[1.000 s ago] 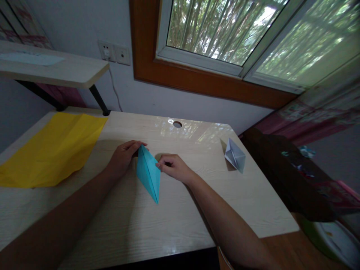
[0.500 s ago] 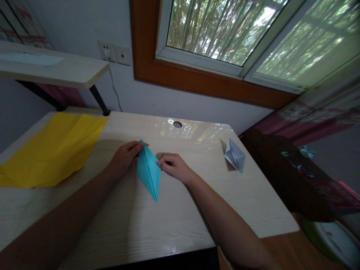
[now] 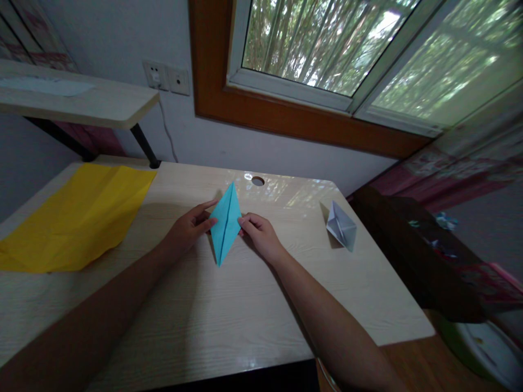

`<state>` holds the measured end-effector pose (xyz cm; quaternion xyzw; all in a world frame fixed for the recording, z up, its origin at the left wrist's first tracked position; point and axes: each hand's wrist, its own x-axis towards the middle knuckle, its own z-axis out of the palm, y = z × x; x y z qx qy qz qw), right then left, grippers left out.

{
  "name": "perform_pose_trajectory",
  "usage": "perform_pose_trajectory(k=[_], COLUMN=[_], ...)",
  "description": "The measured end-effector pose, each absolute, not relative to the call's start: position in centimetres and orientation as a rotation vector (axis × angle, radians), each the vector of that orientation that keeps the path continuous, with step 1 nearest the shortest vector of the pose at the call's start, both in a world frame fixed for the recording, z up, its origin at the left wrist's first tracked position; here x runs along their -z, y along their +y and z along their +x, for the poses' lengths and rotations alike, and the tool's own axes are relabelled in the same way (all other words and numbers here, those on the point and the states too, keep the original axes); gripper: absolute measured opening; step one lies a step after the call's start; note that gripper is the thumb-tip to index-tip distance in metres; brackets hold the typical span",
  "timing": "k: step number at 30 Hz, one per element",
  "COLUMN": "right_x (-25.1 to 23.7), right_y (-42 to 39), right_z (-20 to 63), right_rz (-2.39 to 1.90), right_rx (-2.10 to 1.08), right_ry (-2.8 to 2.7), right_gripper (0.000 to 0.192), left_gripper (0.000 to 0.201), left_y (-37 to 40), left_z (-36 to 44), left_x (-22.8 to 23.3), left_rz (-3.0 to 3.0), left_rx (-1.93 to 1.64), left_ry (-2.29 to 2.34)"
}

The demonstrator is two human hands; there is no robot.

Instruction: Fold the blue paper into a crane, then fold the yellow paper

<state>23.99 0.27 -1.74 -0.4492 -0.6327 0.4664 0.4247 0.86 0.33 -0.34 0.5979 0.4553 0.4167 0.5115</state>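
A folded piece of turquoise paper (image 3: 226, 226), shaped like a long diamond with a crease down its middle, is held over the table between both hands. My left hand (image 3: 192, 226) pinches its left corner, thumb on top and fingers partly behind the paper. At the right corner, my right hand (image 3: 259, 233) grips the edge between thumb and curled fingers. One point of the diamond faces the wall, the other faces me.
A yellow sheet (image 3: 85, 218) covers the left of the pale wooden table (image 3: 261, 310). A folded white paper shape (image 3: 341, 226) stands near the right edge. A raised shelf (image 3: 110, 103) is at the back left, and a cable hole (image 3: 257, 181) lies near the wall.
The turquoise paper has turned clockwise and shifted slightly away from me. My left hand has moved from its top point to its left corner; my right hand still holds the right corner.
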Motion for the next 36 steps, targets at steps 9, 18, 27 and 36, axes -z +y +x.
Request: perform_pose_trajectory(k=[9,18,27,36], right_x=[1.6,1.7,0.6,0.8], right_y=[0.2,0.3,0.1,0.1], right_z=[23.9,23.9,23.8,23.9], right_rz=[-1.133,-1.121,-1.087,-1.066], right_rx=[-1.157,-1.218,-1.287,-1.308], right_ry=[-1.643,-1.578,-1.461,-1.461], right_gripper=[0.04,0.04,0.044,0.045], left_gripper=[0.07,0.066,0.063,0.061], left_y=[0.5,0.4,-0.1,0.0], left_z=[0.6,0.6,0.8,0.7], left_x=[1.2,1.1,0.5,1.4], left_rz=[1.445,1.458,1.442,1.459], left_rx=[-0.991,-1.007,-1.048,-1.08], left_ry=[1.056,1.035,0.891,0.846])
